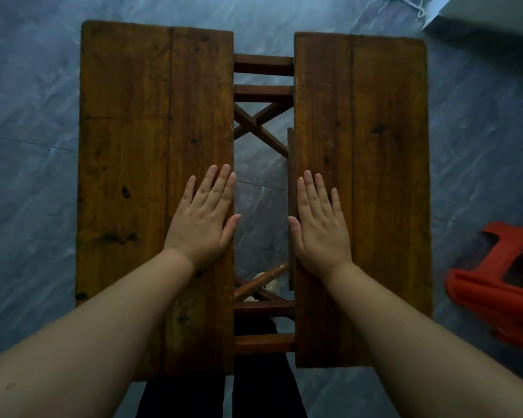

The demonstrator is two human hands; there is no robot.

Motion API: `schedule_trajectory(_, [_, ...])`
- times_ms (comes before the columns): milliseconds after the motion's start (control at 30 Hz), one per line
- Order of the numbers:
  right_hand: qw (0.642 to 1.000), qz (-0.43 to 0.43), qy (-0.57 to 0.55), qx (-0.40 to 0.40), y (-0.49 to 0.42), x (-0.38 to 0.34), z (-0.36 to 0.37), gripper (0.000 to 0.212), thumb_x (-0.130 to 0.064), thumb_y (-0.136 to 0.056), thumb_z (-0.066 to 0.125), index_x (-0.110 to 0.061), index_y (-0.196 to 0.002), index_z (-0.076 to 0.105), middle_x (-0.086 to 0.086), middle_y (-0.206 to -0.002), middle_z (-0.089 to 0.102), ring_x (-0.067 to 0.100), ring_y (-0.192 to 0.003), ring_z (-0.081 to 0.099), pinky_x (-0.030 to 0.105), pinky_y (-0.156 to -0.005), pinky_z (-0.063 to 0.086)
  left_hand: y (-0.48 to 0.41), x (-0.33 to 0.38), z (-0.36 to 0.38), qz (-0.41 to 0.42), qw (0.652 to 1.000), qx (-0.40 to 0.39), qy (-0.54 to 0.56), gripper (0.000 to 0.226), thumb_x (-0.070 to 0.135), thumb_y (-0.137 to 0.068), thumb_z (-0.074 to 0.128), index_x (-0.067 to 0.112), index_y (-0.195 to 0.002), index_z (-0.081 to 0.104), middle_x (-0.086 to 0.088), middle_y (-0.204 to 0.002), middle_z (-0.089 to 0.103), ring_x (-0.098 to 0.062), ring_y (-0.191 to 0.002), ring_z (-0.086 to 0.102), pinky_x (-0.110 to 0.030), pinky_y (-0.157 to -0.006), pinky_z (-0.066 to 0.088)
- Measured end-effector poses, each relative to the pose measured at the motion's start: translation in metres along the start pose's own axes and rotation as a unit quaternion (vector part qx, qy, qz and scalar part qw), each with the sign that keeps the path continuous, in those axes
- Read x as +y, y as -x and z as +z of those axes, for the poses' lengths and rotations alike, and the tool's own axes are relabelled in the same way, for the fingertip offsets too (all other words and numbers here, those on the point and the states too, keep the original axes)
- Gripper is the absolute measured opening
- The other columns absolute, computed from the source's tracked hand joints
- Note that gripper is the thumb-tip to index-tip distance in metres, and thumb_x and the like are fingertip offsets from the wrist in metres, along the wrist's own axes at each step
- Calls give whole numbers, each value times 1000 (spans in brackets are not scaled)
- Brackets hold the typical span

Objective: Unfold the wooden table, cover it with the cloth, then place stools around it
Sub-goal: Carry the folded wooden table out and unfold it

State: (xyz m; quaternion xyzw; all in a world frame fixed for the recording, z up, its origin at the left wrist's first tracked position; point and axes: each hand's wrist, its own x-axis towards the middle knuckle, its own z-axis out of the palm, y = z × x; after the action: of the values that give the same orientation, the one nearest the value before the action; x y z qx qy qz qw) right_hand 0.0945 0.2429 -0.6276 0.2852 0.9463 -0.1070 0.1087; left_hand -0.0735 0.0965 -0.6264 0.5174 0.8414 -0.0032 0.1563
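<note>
While a gap splits the wooden worktop (127, 116), I see left grip (204, 220) and right grip (320, 226) pressed flat, fingers straight, holding nothing. Red stool (495, 294) sits off right.

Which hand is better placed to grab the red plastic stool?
Right. The right hand lies flat on the right wooden tabletop half, nearest the red plastic stool; the left hand is farther.

We saw the worktop (118, 70) standing on the floor (27, 176) as two leaves side by side with a gap between them. In that gap, lower down, sat the crossed braces (261, 122). Our left grip (204, 215) lay flat on the left leaf (127, 191) at its inner edge, and our right grip (319, 221) likewise on the right leaf (384, 191). A stool (495, 285) lay on the floor to the right of the worktop, apart from it.
</note>
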Motion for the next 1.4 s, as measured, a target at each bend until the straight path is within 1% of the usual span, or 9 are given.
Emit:
schedule_trajectory(233, [1000, 1, -11, 2, -5, -1, 5, 61, -40, -99, 19, -8, -151, 9, 8, -158, 1, 20, -146, -3, 40, -118, 1, -4, 7, 7, -2, 1000, 5, 19, 63, 46, -95, 13, 15, -148, 4, -3, -156, -1, -21, -145, -3, -42, -116, -2])
schedule_trajectory(367, [996, -24, -54, -61, -15, -10, 25, 62, -42, -99, 14, -11, -149, -4, 6, -158, -11, 17, -145, -13, 34, -119, -4, -12, 24, 32, -36, 997, -55, 51, 63, 48, -95, 4, 15, -146, -15, -3, -154, -21, -18, -142, -20, -38, -117, -9])
schedule_trajectory(500, [985, 90, -78, -128, -4, -3, 50, 59, -41, -100, 13, -16, -148, -11, 2, -157, -19, 14, -142, -21, 34, -119, -5, -2, 21, 62, -106, 985, -132, 25, 64, 48, -98, 9, 16, -146, -20, -3, -152, -30, -18, -139, -27, -39, -117, -7])
schedule_trajectory(667, [987, 79, -45, -131, -9, -3, 58, 60, -41, -100, 13, -15, -147, -15, 3, -153, -27, 19, -141, -24, 35, -117, -10, -8, 13, 69, -87, 987, -134, 21, 67, 49, -97, 10, 15, -144, -23, -4, -151, -33, -19, -139, -28, -41, -117, -6])
schedule_trajectory(900, [985, 78, -25, -151, -11, -1, 47, 69, -47, -99, 22, -15, -148, -15, 5, -153, -25, 20, -141, -23, 39, -118, -4, 4, 5, 57, -100, 988, -106, 55, 70, 50, -97, 19, 19, -145, -21, -3, -152, -28, -19, -140, -24, -44, -117, -6])
schedule_trajectory(1000, [991, 89, -16, -100, -14, 27, 33, 73, -48, -96, 32, -16, -150, -6, 6, -157, -14, 21, -144, -15, 40, -118, 1, 31, -1, 55, -245, 958, -58, 139, 82, 55, -93, 30, 19, -145, -22, -4, -153, -28, -20, -141, -23, -44, -115, -8])
schedule_trajectory(1100, [982, 172, -24, -69, -15, 66, 20, 82, -51, -93, 41, -12, -151, -2, 12, -158, -8, 27, -146, -7, 46, -118, 9, 54, -9, 59, -362, 907, -48, 209, 99, 62, -86, 43, 19, -143, -26, -5, -152, -29, -22, -141, -23, -51, -116, -2])
schedule_trajectory(1233, [952, 285, -84, -78, -12, 100, 20, 99, -59, -84, 55, -15, -151, -3, 13, -159, -5, 31, -146, -2, 47, -117, 11, 58, -19, 61, -410, 880, -57, 232, 114, 67, -76, 56, 21, -146, -22, -6, -154, -27, -28, -143, -17, -53, -114, 1])
schedule_trajectory(1400, [928, 320, -179, -59, -7, 104, 29, 100, -57, -80, 62, -19, -152, 3, 12, -157, 15, 30, -143, 17, 48, -114, 22, 45, -34, 62, -429, 838, -49, 335, 122, 59, -70, 70, 28, -146, -20, -7, -158, -10, -34, -144, 6, -54, -113, 19])
